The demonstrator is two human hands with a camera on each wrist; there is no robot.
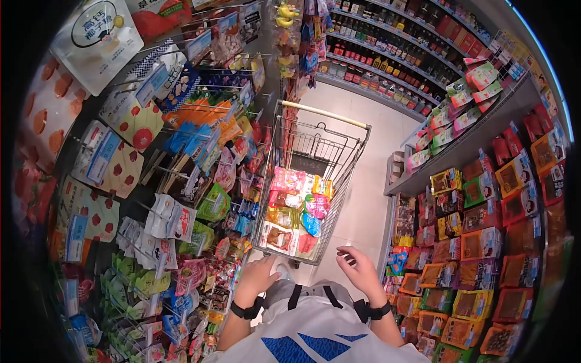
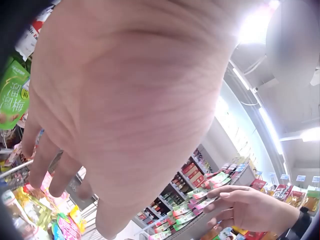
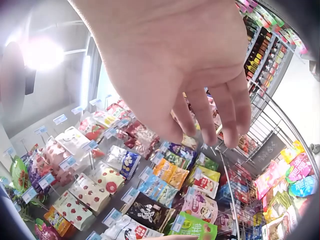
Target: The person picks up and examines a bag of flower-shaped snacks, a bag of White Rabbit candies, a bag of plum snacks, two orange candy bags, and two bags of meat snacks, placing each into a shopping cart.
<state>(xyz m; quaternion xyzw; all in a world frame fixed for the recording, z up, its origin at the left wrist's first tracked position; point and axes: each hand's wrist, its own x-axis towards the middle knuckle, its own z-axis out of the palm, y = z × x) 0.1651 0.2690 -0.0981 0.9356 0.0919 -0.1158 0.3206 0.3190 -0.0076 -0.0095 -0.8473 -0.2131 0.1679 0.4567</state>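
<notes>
Head camera shows the cart in the aisle with its handle at the far end and its snack packs lying at the near end, where the wire walls presumably keep them from sliding out, while the left rack's hanging bags probably face outward for easy reading. Both the left hand and the right hand are relaxed and grasp nothing, just beyond the cart's near edge. I count one cart, two hands and at least six packs, overlapping too much for an exact number.
</notes>
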